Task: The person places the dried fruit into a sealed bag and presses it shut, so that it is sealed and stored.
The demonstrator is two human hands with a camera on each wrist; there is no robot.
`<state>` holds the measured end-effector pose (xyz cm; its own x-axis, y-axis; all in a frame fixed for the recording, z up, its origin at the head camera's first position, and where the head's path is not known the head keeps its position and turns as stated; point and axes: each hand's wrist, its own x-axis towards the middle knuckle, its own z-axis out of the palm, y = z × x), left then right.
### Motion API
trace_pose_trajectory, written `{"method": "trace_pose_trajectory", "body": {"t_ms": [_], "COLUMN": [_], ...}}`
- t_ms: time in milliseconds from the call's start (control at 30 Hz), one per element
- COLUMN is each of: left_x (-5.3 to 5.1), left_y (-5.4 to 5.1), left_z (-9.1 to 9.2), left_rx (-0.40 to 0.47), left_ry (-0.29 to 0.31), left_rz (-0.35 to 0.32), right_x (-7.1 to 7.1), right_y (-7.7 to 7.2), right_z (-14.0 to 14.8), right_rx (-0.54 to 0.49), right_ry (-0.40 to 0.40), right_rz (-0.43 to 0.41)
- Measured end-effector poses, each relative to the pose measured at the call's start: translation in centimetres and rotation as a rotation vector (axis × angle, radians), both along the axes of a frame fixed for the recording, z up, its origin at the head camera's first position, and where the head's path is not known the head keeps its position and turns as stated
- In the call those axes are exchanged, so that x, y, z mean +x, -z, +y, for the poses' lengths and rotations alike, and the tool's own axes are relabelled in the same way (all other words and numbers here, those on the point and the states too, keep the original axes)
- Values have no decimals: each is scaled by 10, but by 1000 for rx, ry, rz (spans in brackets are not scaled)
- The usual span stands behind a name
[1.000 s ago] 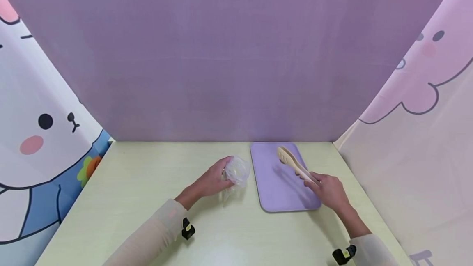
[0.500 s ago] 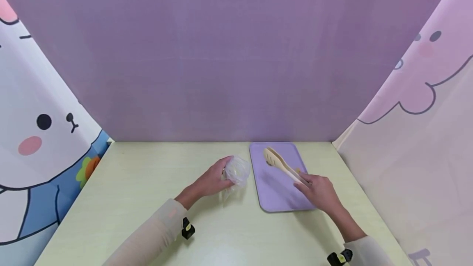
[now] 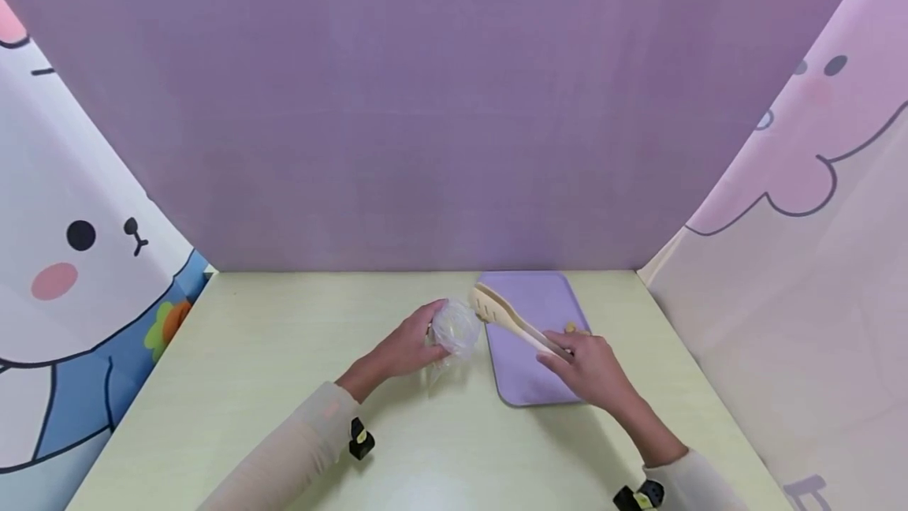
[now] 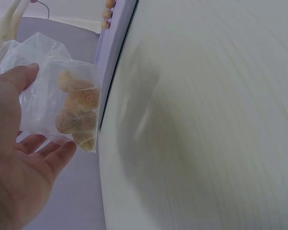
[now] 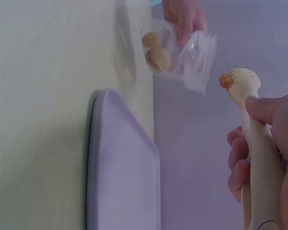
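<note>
My left hand (image 3: 410, 344) holds a clear plastic bag (image 3: 456, 328) upright by its sides, just above the table left of the tray. Several lumpy tan-brown balls (image 4: 79, 108), perhaps cookies or puffs, lie in its bottom in the left wrist view. In my right hand (image 3: 594, 369) is a pair of cream-coloured tongs (image 3: 523, 328), gripped by the handles. Their slotted tips are by the bag's mouth in the head view. One small brown ball (image 5: 226, 80) is pinched at those tips, seen in the right wrist view.
A flat lilac tray (image 3: 532, 377) lies on the pale table (image 3: 284, 353), beneath the tongs. More tan balls (image 4: 107, 14) rest on the tray, partly hidden by my right hand in the head view. A purple backdrop (image 3: 454, 117) closes off the far side.
My right hand and the tongs have moved left across the tray, bringing the tips to the bag. My left hand and the bag have stayed in place.
</note>
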<state>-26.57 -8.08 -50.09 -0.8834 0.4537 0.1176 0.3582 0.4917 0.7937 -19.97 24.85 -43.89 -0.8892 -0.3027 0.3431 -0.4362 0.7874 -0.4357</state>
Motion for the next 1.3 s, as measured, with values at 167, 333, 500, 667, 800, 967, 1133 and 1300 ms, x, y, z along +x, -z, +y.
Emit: {"method": "trace_pose_trajectory", "body": {"t_ms": [167, 333, 500, 667, 800, 967, 1133, 1300], "left_x": [-1, -2, -1, 0, 1, 4, 4, 3], "left_y": [0, 0, 0, -1, -2, -3, -4, -5], "left_z": [0, -1, 0, 0, -1, -2, -2, -3], "left_rx": [31, 43, 48, 48, 49, 32, 11, 9], "left_ry": [34, 41, 39, 44, 39, 17, 3, -3], "left_rz": [-5, 1, 8, 16, 12, 7, 17, 30], "right_x": [5, 5, 4, 6, 7, 4, -2, -9], "right_y": [-3, -3, -3, -3, -8, -12, -11, -10], "right_z": [-9, -15, -21, -23, -22, -13, 0, 18], "right_rx": [20, 10, 29, 61, 28, 0, 13, 32], "right_ry": [-34, -87, -99, -63, -50, -9, 31, 63], "right_rz": [30, 79, 119, 103, 43, 0, -4, 36]}}
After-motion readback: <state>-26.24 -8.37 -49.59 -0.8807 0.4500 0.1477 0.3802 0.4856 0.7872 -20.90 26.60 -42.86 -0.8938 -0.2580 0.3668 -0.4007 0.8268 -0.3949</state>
